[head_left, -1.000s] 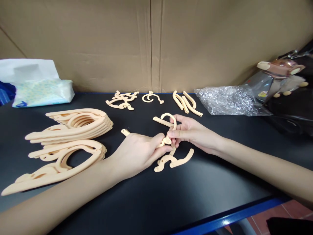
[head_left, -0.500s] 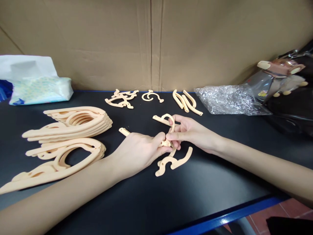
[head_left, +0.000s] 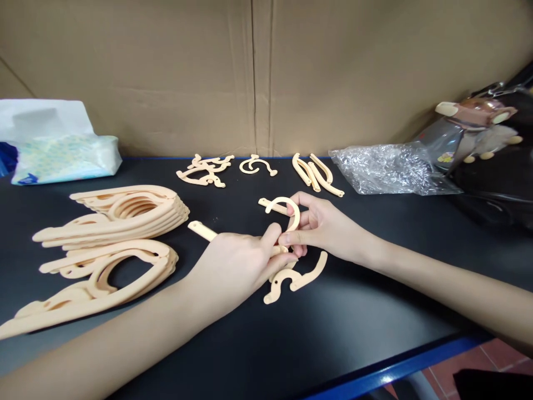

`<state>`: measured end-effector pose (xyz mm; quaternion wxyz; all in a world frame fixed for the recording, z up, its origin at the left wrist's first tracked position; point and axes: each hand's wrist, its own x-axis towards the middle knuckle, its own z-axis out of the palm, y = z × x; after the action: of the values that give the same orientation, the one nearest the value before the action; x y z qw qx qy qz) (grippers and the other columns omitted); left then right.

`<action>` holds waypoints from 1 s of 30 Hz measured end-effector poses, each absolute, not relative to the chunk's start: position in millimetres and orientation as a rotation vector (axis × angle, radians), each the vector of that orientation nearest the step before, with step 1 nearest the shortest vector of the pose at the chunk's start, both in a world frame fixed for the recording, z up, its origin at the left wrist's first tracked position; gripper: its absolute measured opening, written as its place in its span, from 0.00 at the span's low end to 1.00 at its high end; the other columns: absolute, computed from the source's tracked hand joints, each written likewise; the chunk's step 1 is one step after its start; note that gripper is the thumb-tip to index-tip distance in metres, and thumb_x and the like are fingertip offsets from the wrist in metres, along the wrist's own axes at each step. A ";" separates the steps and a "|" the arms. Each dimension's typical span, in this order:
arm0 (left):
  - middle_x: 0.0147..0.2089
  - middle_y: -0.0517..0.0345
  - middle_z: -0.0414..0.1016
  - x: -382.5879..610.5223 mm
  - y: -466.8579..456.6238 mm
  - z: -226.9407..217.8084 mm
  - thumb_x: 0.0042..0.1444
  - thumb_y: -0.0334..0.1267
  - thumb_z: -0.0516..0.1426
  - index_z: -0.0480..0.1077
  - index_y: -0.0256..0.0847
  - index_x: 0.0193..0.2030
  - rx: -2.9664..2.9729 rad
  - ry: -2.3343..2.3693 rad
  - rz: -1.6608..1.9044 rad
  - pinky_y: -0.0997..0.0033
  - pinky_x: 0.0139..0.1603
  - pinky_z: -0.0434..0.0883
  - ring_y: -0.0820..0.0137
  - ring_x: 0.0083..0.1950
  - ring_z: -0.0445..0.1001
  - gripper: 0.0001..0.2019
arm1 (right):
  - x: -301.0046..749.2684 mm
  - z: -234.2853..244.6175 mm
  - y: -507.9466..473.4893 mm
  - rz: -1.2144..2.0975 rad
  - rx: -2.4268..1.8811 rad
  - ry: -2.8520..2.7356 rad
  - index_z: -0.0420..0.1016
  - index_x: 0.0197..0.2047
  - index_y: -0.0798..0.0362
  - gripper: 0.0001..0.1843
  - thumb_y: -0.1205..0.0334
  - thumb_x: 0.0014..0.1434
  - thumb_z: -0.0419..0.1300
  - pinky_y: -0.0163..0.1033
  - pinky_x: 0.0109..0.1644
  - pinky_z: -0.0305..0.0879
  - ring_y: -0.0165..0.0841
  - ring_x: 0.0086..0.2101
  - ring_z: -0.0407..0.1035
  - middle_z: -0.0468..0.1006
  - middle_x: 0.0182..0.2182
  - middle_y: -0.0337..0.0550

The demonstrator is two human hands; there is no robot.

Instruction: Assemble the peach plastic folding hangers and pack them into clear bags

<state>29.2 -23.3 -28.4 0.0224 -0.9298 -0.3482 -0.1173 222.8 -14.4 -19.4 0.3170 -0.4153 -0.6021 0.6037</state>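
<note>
My left hand (head_left: 237,256) is closed round a beige plastic hanger arm (head_left: 202,231), whose holed end sticks out to the left. Thumb and fingers of my right hand (head_left: 318,223) pinch a curved hanger hook (head_left: 297,215) at its base, right against the left fingertips. Where hook and arm meet is mostly covered by fingers. Behind the hook, another hanger arm piece (head_left: 271,206) reaches out from the right fingers; I cannot tell if it is joined. Just below the hands, a wavy hanger piece (head_left: 275,291) and a curved one (head_left: 312,274) lie on the black table.
Folded hangers are piled in an upper stack (head_left: 125,228) and a lower stack (head_left: 137,289) at left. Loose hanger parts (head_left: 205,173), a hook (head_left: 254,166) and curved arms (head_left: 318,175) lie behind. Tissues (head_left: 66,158), a clear plastic bag (head_left: 387,169) and a toy-topped bottle (head_left: 449,139) flank them.
The hook has turned between the fingers, so its curled tip now shows toward the left. The arm's free end sticks out farther left from my left hand. The view has shifted slightly.
</note>
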 end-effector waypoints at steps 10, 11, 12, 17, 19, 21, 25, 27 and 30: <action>0.47 0.57 0.80 21.4 -27.4 -28.6 0.67 0.32 0.46 0.61 0.41 0.56 -2.928 -1.100 -0.617 0.72 0.33 0.70 0.67 0.41 0.81 0.13 | 243.0 -11.4 2.4 1.395 -1.176 -1.590 0.54 0.64 0.55 0.38 0.58 0.57 0.67 0.32 0.24 0.64 0.27 0.21 0.68 0.78 0.25 0.35; 0.48 0.57 0.80 20.7 -27.6 -28.8 0.68 0.33 0.46 0.60 0.42 0.57 -2.908 -1.142 -0.625 0.71 0.32 0.70 0.66 0.40 0.81 0.13 | 246.3 -11.5 5.0 1.329 -1.181 -1.624 0.55 0.63 0.54 0.35 0.56 0.59 0.65 0.32 0.24 0.64 0.27 0.21 0.68 0.78 0.25 0.36; 0.47 0.57 0.80 20.1 -27.6 -28.7 0.68 0.34 0.46 0.60 0.43 0.58 -2.901 -1.212 -0.635 0.70 0.30 0.69 0.66 0.39 0.81 0.13 | 249.5 -11.6 7.4 1.239 -1.187 -1.669 0.58 0.62 0.54 0.30 0.55 0.61 0.63 0.33 0.24 0.64 0.27 0.21 0.67 0.78 0.26 0.37; 0.39 0.62 0.80 19.4 -25.7 -23.9 0.67 0.43 0.48 0.60 0.49 0.57 -3.067 -1.741 -0.884 0.68 0.35 0.71 0.64 0.40 0.80 0.13 | 262.4 -6.9 15.5 0.470 -1.283 -2.137 0.73 0.45 0.52 0.09 0.57 0.65 0.58 0.36 0.33 0.64 0.30 0.28 0.70 0.78 0.28 0.38; 0.38 0.62 0.79 21.4 -24.0 -20.0 0.63 0.46 0.52 0.61 0.49 0.56 -3.114 -1.959 -1.121 0.67 0.39 0.71 0.65 0.41 0.79 0.15 | 267.2 -1.2 15.8 0.212 -1.271 -2.371 0.75 0.43 0.52 0.08 0.59 0.66 0.57 0.39 0.39 0.64 0.33 0.33 0.72 0.79 0.34 0.41; 0.37 0.61 0.78 23.9 -22.4 -15.2 0.60 0.46 0.55 0.63 0.45 0.52 -3.124 -2.116 -1.376 0.69 0.39 0.71 0.68 0.38 0.76 0.16 | 273.2 4.8 14.3 0.055 -1.254 -2.572 0.77 0.45 0.53 0.10 0.59 0.65 0.57 0.42 0.43 0.65 0.38 0.40 0.73 0.79 0.41 0.46; 0.31 0.61 0.75 26.0 -19.4 -6.1 0.58 0.46 0.57 0.65 0.39 0.44 -3.138 -2.383 -1.587 0.77 0.23 0.61 0.75 0.27 0.65 0.13 | 283.7 11.1 7.9 -0.083 -1.267 -2.802 0.79 0.46 0.55 0.12 0.62 0.64 0.57 0.47 0.47 0.64 0.43 0.43 0.72 0.78 0.43 0.49; 0.31 0.61 0.74 24.9 -17.9 -4.0 0.58 0.47 0.58 0.67 0.38 0.45 -3.117 -2.557 -1.634 0.78 0.19 0.57 0.77 0.24 0.60 0.16 | 284.5 11.1 4.9 -0.066 -1.269 -2.842 0.80 0.43 0.54 0.11 0.65 0.63 0.57 0.47 0.46 0.64 0.42 0.40 0.72 0.78 0.40 0.48; 0.30 0.62 0.72 23.0 -16.6 -4.2 0.57 0.47 0.61 0.71 0.37 0.43 -3.105 -2.765 -1.653 0.79 0.20 0.58 0.80 0.22 0.57 0.15 | 281.4 11.3 4.0 -0.083 -1.331 -2.839 0.79 0.35 0.54 0.08 0.69 0.60 0.57 0.45 0.43 0.62 0.39 0.36 0.72 0.78 0.34 0.45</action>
<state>23.0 -16.6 -4.2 -0.6181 -0.5455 -0.4858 -0.2904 281.4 4.0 11.3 0.0025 -0.4244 -0.9051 -0.0264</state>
